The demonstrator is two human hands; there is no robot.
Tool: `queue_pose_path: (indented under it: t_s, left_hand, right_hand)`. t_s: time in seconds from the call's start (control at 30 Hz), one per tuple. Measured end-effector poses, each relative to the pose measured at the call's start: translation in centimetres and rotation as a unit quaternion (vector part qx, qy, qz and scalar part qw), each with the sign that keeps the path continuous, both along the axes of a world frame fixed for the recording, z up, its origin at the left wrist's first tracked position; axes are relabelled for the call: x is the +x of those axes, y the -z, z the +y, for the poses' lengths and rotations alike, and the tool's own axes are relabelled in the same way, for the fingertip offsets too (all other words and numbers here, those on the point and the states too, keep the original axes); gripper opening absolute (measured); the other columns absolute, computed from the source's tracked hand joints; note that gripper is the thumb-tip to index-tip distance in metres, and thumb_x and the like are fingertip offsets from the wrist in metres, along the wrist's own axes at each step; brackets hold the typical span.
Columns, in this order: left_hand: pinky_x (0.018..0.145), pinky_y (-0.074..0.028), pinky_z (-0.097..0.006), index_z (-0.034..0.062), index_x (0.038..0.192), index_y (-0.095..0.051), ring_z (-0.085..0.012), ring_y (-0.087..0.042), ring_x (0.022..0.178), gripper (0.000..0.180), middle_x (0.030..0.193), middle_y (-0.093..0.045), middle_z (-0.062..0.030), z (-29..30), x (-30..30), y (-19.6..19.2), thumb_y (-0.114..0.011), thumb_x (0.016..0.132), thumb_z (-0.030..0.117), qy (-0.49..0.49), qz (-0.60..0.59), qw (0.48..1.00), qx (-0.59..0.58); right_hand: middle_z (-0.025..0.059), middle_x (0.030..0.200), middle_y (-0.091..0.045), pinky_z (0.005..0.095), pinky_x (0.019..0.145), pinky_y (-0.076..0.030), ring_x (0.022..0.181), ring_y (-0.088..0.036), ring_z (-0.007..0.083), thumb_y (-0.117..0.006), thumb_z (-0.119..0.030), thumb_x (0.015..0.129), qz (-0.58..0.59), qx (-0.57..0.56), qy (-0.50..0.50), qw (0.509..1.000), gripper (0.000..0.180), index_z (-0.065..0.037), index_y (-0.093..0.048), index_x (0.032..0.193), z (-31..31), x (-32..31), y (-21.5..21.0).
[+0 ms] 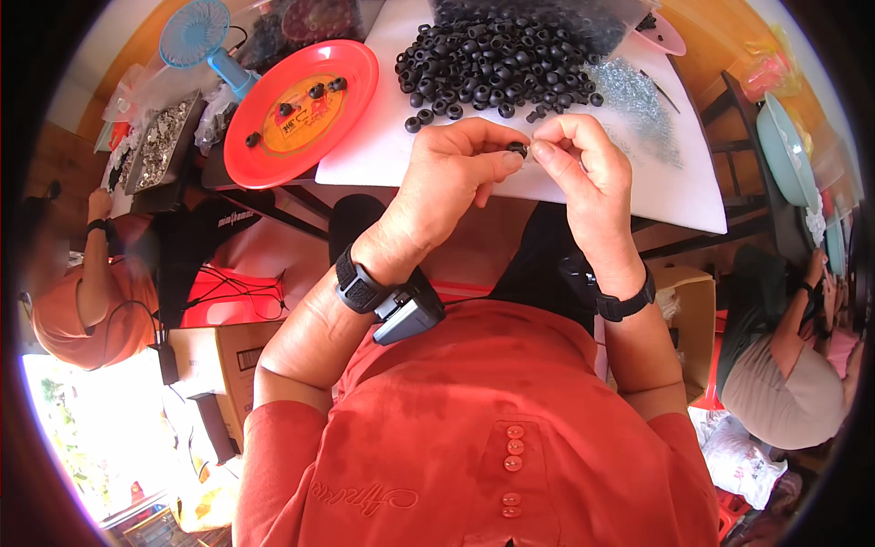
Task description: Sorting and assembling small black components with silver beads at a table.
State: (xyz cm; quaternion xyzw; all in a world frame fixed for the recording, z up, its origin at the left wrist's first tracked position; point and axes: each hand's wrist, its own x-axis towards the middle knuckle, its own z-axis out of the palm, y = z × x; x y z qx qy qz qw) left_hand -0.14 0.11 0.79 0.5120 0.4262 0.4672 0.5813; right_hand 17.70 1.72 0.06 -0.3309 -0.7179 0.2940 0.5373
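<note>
Closest to us is our own red shirt (510, 438) with its row of little buttons, and our forearms coming up out of it, each with a black wristband; the left wrist also has a small dark gadget (407, 314) strapped on.

Right above that, the main action: we've got a tiny black rubber ring (518, 147) pinched between both hands, just off the near edge of the white board (383, 137). Our left hand (456, 178) is curled tight, thumb and forefinger closed on the ring from the left. Our right hand (588, 173) is pinched narrow too, fingertips meeting the same ring from the right. Whether there's a second tiny part in there, we can't tell, it's too small.

Just beyond the hands sits a big heap of black rings (497, 59) on the board, with a few strays rolled toward us. To the right of the heap there's a spread of small shiny metal bits (638, 100).

Left of the board is a round red plate (273, 150) holding a handful of the black rings. Behind it stands a little blue fan (205, 36), and further left a tray of silvery parts (164, 141).

Other people sit on both sides of us: one in orange (87, 301) on the left, another on the right (793, 365) next to a teal dish (784, 150).
</note>
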Motion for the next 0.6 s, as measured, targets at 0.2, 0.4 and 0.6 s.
queue_pose_path:
  t_s: [0.2,0.4,0.6]
  left_hand:
    - [0.054,-0.042,-0.021,-0.0033,0.111,-0.066,-0.0076,-0.053,0.060,0.022,0.086,-0.066,-0.0044,0.0,-0.1,0.2,-0.065,0.090,0.002,0.010,-0.004,1.000,0.005]
    - [0.049,-0.038,-0.020,-0.0016,0.106,-0.069,-0.0036,-0.048,0.055,0.020,0.071,-0.061,0.0012,0.2,-0.2,0.8,-0.068,0.088,0.008,0.003,-0.038,0.999,0.015]
    - [0.054,-0.041,-0.020,-0.0033,0.110,-0.067,-0.0064,-0.053,0.063,0.021,0.086,-0.065,-0.0034,0.1,-0.6,0.5,-0.068,0.089,0.002,0.023,-0.028,0.999,-0.002]
  right_hand:
    - [0.0055,0.078,-0.063,0.0266,0.065,-0.049,0.071,-0.060,0.0134,-0.065,0.003,0.089,-0.059,0.037,0.042,0.997,0.007,0.001,-0.059,0.090,0.0,-0.3,-0.6]
    - [0.0060,0.078,-0.063,0.0264,0.065,-0.049,0.070,-0.061,0.0144,-0.065,0.003,0.089,-0.049,0.038,0.011,0.998,0.007,0.000,-0.058,0.090,0.3,-0.2,-1.0]
    - [0.0054,0.078,-0.064,0.0265,0.064,-0.049,0.069,-0.060,0.0141,-0.066,0.002,0.089,-0.097,0.061,0.007,0.993,0.008,0.000,-0.058,0.089,0.4,0.0,-1.5]
